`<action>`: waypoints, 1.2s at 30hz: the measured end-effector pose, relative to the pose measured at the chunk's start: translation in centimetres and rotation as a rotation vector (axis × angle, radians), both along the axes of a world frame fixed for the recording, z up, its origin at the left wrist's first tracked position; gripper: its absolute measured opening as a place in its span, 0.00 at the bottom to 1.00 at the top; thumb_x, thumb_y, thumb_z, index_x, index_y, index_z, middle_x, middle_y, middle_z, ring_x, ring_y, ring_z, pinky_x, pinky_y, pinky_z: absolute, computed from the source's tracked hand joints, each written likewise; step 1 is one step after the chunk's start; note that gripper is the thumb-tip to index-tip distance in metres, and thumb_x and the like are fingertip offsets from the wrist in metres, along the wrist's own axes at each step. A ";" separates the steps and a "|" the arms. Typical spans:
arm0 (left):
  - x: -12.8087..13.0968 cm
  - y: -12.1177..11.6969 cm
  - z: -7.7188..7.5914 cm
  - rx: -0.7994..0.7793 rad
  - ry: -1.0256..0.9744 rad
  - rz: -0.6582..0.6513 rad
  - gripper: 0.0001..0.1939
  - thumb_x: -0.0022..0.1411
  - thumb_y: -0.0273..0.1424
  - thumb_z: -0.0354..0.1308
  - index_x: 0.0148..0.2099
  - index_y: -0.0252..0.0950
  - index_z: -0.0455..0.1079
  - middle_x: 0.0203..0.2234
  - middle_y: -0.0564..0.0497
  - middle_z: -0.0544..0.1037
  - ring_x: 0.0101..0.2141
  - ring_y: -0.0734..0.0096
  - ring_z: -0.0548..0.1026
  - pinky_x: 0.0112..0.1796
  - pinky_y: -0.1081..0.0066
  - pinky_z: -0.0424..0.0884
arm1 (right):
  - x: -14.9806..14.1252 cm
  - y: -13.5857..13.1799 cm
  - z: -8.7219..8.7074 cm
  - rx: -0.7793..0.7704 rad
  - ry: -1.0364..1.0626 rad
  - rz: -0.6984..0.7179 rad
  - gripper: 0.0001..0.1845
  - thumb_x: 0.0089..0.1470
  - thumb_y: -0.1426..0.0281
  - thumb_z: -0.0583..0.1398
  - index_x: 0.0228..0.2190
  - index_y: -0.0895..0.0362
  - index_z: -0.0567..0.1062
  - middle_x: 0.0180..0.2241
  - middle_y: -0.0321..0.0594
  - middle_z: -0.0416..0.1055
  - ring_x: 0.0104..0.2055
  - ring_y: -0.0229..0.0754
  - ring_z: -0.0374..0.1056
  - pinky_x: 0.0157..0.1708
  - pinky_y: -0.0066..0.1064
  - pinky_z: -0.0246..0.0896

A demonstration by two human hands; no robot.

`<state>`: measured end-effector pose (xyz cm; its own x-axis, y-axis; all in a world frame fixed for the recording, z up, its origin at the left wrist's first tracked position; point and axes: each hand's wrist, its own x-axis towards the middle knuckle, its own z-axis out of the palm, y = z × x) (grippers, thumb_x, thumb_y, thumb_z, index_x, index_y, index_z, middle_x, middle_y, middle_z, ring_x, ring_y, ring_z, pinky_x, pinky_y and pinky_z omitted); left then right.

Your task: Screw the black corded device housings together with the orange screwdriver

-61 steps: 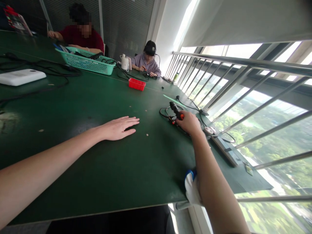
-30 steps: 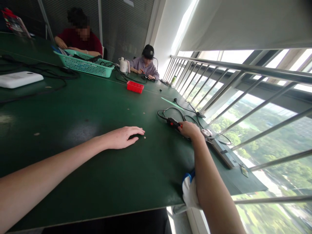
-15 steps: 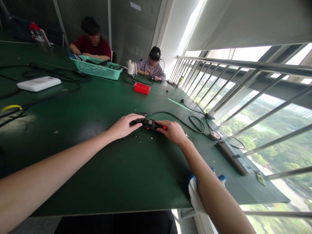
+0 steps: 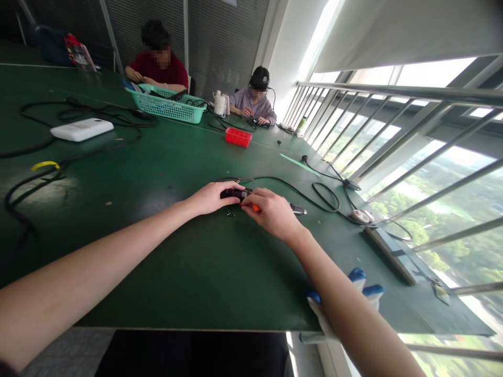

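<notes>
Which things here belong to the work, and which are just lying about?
In use, it seems:
black device, in the left grip
orange piece, in the right grip
small dark bits nearby, perhaps

Lying about, apparently:
red tray
teal basket
flat white box

A big green worktop (image 4: 188, 293) is stretching across the room. Daylight is shining through big windows (image 4: 467, 225), and a shiny railing (image 4: 393, 90) is running along them. A dark wall (image 4: 223, 47) is standing behind, and grey floor (image 4: 78, 351) is peeking out below.
</notes>
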<state>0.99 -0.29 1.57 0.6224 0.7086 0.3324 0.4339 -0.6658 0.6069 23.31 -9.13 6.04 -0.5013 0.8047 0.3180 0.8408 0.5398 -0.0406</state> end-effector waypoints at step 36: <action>-0.5 -0.4 -0.8 0.187 0.142 -0.021 0.28 0.69 0.43 0.59 0.68 0.52 0.63 0.60 0.52 0.75 0.57 0.59 0.74 0.57 0.64 0.67 | 1.2 0.9 -0.7 0.052 0.346 -0.090 0.12 0.65 0.68 0.55 0.46 0.51 0.76 0.43 0.39 0.78 0.41 0.42 0.74 0.44 0.31 0.66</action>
